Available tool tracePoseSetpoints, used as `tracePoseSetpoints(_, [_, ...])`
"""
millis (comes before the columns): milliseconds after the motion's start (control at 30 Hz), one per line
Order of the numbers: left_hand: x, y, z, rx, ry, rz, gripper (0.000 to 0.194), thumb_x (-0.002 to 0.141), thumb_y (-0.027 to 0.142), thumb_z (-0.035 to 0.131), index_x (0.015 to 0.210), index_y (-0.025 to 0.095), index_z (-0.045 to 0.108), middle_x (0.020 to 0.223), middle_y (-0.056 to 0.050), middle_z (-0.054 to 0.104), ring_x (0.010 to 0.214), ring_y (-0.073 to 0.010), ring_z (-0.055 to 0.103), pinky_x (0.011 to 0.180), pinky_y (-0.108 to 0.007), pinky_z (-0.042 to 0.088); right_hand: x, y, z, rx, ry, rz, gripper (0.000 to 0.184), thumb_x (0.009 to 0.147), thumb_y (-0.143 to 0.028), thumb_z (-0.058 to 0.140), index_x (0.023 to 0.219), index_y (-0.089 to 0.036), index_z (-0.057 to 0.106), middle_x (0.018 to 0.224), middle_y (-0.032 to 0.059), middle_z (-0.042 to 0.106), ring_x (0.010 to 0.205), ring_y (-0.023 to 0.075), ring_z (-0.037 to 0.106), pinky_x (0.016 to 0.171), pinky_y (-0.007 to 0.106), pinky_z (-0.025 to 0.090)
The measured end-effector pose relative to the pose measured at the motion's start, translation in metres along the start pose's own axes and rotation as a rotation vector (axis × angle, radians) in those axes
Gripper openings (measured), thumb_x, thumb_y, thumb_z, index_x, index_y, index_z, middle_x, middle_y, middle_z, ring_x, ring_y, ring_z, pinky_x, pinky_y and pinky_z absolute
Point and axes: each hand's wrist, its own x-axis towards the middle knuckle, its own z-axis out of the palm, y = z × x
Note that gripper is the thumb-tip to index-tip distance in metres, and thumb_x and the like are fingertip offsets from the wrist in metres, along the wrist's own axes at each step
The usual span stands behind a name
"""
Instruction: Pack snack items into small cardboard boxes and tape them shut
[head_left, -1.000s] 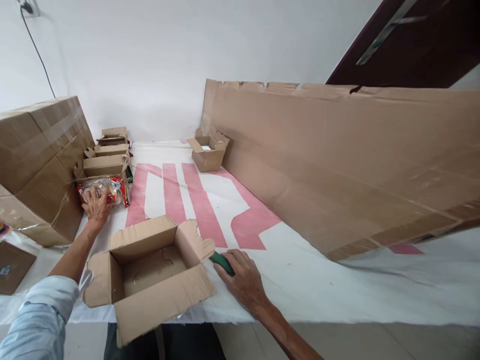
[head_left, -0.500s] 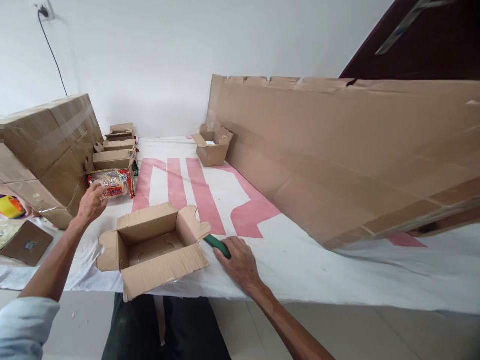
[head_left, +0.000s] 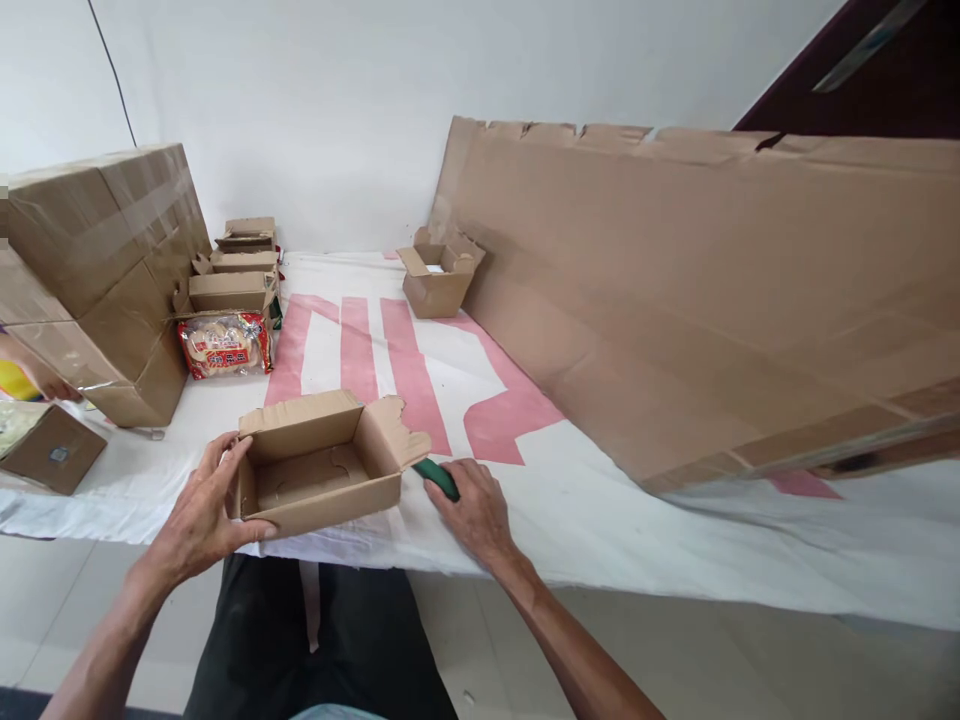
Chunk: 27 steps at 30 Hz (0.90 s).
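Note:
In front of me at the table's near edge stands an open cardboard box (head_left: 330, 505); inside it I see only its bare bottom. My left hand (head_left: 206, 510) is closed on the left end of this box, the thumb along the front wall and the fingers at the back corner. To the box's right, my right hand (head_left: 472, 508) is wrapped round a tool with a green handle (head_left: 437, 477). Its far end is hidden behind the box's torn right flap, so its kind does not show. Beyond my left hand, a red and clear packet of round biscuits (head_left: 225, 345) leans on a small box.
Several small open boxes (head_left: 232, 290) line up beside a taped carton stack (head_left: 135, 270). Another open box (head_left: 437, 290) stands farther back by a tall cardboard panel (head_left: 675, 300). At far left is another person's hand (head_left: 49, 380) near a small carton (head_left: 56, 450).
My left hand has let go of the biscuit packet, come back toward me and taken hold of the box's left end. The near flap no longer sticks out. My right hand keeps the green handle.

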Motion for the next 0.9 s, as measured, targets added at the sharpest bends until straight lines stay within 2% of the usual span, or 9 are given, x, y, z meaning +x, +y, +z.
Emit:
tracePoseSetpoints(67, [-0.005,-0.001,0.010,-0.032,0.059,-0.007,0.104,0.074,0.044,0.092,0.166,0.032,0.043,0.171,-0.014,0.038,0.157,-0.0382,0.045,0.124,-0.050,0.050,0.000,-0.001,-0.002,-0.001,-0.010,0.002,0.016,0.101,-0.037,0.061,0.100,-0.022,0.067,0.097,0.0097,0.069,0.093,0.0292,0.058,0.080,0.039,0.040])
tracePoseSetpoints(167, [-0.012,0.002,0.016,-0.052,0.103,-0.011,0.092,0.072,0.035,0.092,0.156,0.032,0.055,0.173,-0.013,0.036,0.158,-0.0409,0.042,0.126,-0.055,0.047,0.001,-0.002,-0.003,-0.006,-0.017,0.002,0.016,0.102,-0.037,0.061,0.100,-0.022,0.066,0.097,0.0096,0.069,0.093,0.0291,0.059,0.080,0.039,0.040])
tracePoseSetpoints(333, [-0.013,0.009,0.015,-0.062,0.080,0.008,0.047,0.079,0.032,0.086,0.125,0.031,0.077,0.177,-0.009,0.032,0.156,-0.0422,0.046,0.118,-0.054,0.056,0.000,0.000,-0.001,0.002,0.003,-0.018,0.015,0.101,-0.036,0.061,0.100,-0.022,0.066,0.095,0.0088,0.069,0.092,0.0286,0.059,0.079,0.039,0.040])
tracePoseSetpoints(467, [-0.009,0.014,0.016,-0.053,0.089,0.061,0.011,0.091,0.035,0.075,0.097,0.026,0.079,0.177,-0.009,0.036,0.160,-0.0393,0.042,0.119,-0.054,0.054,-0.002,0.003,0.003,0.004,0.013,-0.036,0.017,0.102,-0.038,0.060,0.101,-0.023,0.066,0.096,0.0088,0.069,0.090,0.0284,0.059,0.078,0.039,0.041])
tracePoseSetpoints(533, [-0.004,0.011,0.015,-0.054,0.112,0.086,0.016,0.097,0.036,0.069,0.089,0.024,0.077,0.178,-0.008,0.037,0.161,-0.0366,0.041,0.123,-0.053,0.050,-0.002,0.005,0.005,0.005,0.020,-0.045,0.018,0.102,-0.040,0.060,0.101,-0.023,0.066,0.097,0.0091,0.070,0.089,0.0283,0.059,0.078,0.039,0.041])
tracePoseSetpoints(633, [0.012,-0.008,0.007,-0.050,0.136,0.111,0.021,0.099,0.035,0.063,0.087,0.023,0.075,0.178,-0.008,0.037,0.161,-0.0327,0.041,0.129,-0.050,0.044,-0.003,0.006,0.007,0.001,0.040,-0.062,0.019,0.103,-0.039,0.059,0.102,-0.022,0.066,0.098,0.0096,0.070,0.090,0.0285,0.059,0.079,0.039,0.042])
tracePoseSetpoints(733, [0.040,-0.045,-0.017,-0.014,0.171,0.132,0.021,0.097,0.034,0.063,0.085,0.022,0.075,0.176,-0.010,0.040,0.159,-0.0309,0.045,0.131,-0.048,0.040,-0.002,0.006,0.008,0.003,0.058,-0.079,0.018,0.104,-0.039,0.059,0.102,-0.022,0.066,0.099,0.0095,0.070,0.090,0.0284,0.060,0.080,0.039,0.043])
tracePoseSetpoints(800, [0.061,-0.073,-0.040,0.060,0.181,0.062,0.016,0.093,0.032,0.065,0.086,0.023,0.075,0.174,-0.009,0.043,0.157,-0.0297,0.046,0.130,-0.048,0.041,-0.002,0.006,0.008,0.003,0.063,-0.079,0.017,0.104,-0.038,0.059,0.102,-0.023,0.066,0.098,0.0090,0.070,0.090,0.0284,0.060,0.080,0.039,0.043])
tracePoseSetpoints(900, [0.087,-0.105,-0.069,0.232,0.210,-0.095,0.013,0.089,0.029,0.067,0.090,0.023,0.078,0.169,-0.009,0.050,0.153,-0.0334,0.050,0.124,-0.053,0.047,-0.002,0.005,0.009,0.011,0.065,-0.064,0.016,0.103,-0.037,0.060,0.102,-0.023,0.066,0.098,0.0087,0.070,0.091,0.0284,0.059,0.081,0.039,0.043])
